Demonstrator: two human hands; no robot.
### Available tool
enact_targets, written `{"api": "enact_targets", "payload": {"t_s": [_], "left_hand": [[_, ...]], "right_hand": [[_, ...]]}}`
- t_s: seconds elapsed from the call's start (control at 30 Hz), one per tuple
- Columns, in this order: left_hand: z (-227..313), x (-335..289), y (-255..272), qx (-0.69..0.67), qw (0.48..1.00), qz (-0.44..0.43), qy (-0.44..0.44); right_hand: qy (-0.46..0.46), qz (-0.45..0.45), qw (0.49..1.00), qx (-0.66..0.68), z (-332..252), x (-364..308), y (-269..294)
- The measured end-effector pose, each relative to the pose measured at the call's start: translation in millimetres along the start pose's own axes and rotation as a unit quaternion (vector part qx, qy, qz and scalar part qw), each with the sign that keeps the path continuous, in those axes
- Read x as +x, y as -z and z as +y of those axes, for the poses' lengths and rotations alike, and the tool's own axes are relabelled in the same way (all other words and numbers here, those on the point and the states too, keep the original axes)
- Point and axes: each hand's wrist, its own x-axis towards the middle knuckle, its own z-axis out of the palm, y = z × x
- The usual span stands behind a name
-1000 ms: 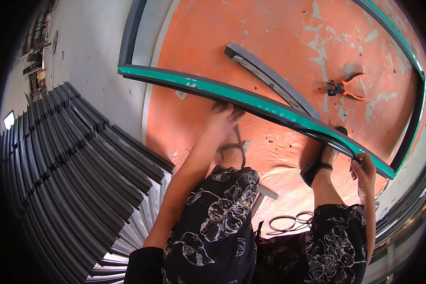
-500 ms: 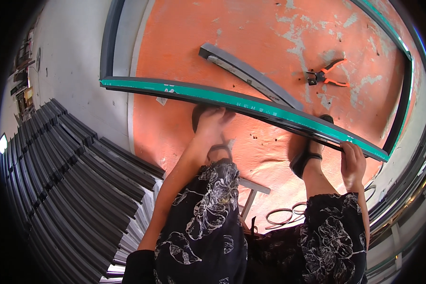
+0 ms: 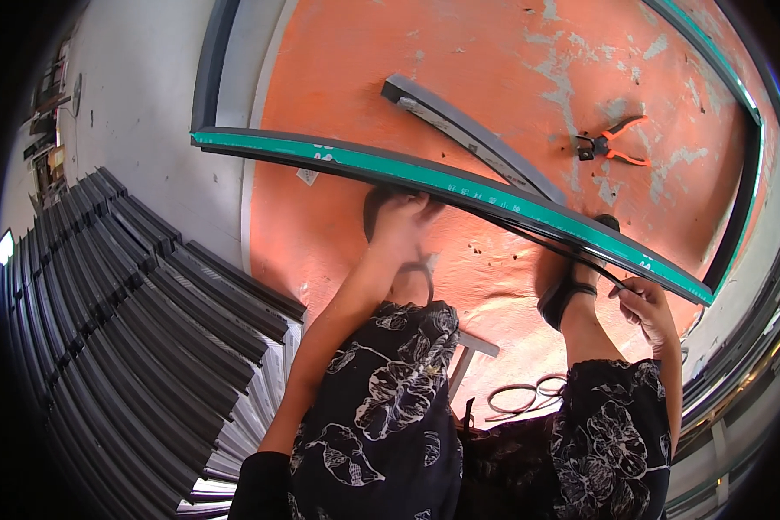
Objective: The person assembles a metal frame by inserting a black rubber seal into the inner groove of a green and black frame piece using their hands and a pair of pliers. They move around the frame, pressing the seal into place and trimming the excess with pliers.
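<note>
A dark metal frame bar with a green film face (image 3: 459,184) crosses in front of me, joined at both ends to the frame's side bars. A thin black rubber strip (image 3: 572,250) runs along its near edge and bends away toward the right end. My right hand (image 3: 643,305) is closed, pinching that strip just off the bar. Under the bar's left half, my left hand (image 3: 400,227) is against the near side; its fingers are smeared by motion and partly hidden.
Orange-handled pliers (image 3: 614,143) and a loose dark profile (image 3: 477,139) lie on the orange floor inside the frame. A stack of dark profiles (image 3: 130,347) fills the left. Loops of black strip (image 3: 513,400) lie near a small stool (image 3: 468,355). More profiles (image 3: 745,364) line the right.
My right hand has come off the bar's edge and drawn the black strip slightly toward me. My left hand stays near the same part of the bar. The view has shifted slightly.
</note>
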Motion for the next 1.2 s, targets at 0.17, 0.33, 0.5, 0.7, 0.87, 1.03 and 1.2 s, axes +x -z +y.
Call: {"api": "enact_targets", "payload": {"t_s": [0.17, 0.33, 0.5, 0.7, 0.87, 1.03, 1.2], "left_hand": [[43.9, 5.6, 41.4, -0.027, 0.999, 0.004, -0.034], [42.5, 6.4, 39.8, 0.021, 0.995, 0.061, -0.071], [53.5, 3.4, 44.6, -0.020, 0.997, -0.011, -0.071], [63.5, 8.7, 62.1, 0.015, 0.995, -0.006, -0.098], [72.8, 17.6, 91.1, -0.061, 0.992, -0.003, -0.107], [85.5, 15.5, 84.6, 0.008, 0.989, 0.047, -0.141], [72.4, 7.6, 75.1, -0.015, 0.995, -0.005, -0.097]], "right_hand": [[0.032, 0.048, 0.992, -0.111, 3.4, -0.1, 5.3], [0.031, 0.033, 0.995, -0.093, -0.3, 1.2, 3.2], [0.025, 0.010, 0.997, -0.073, -5.1, -2.5, 6.0], [0.041, 0.008, 0.993, -0.109, -5.3, 3.2, 1.4], [0.024, 0.000, 0.994, -0.103, -16.8, -0.6, -3.4], [0.016, -0.011, 0.996, -0.083, -17.9, -0.8, -3.4], [0.021, -0.008, 0.995, -0.098, -19.0, 3.1, -4.0]]}}
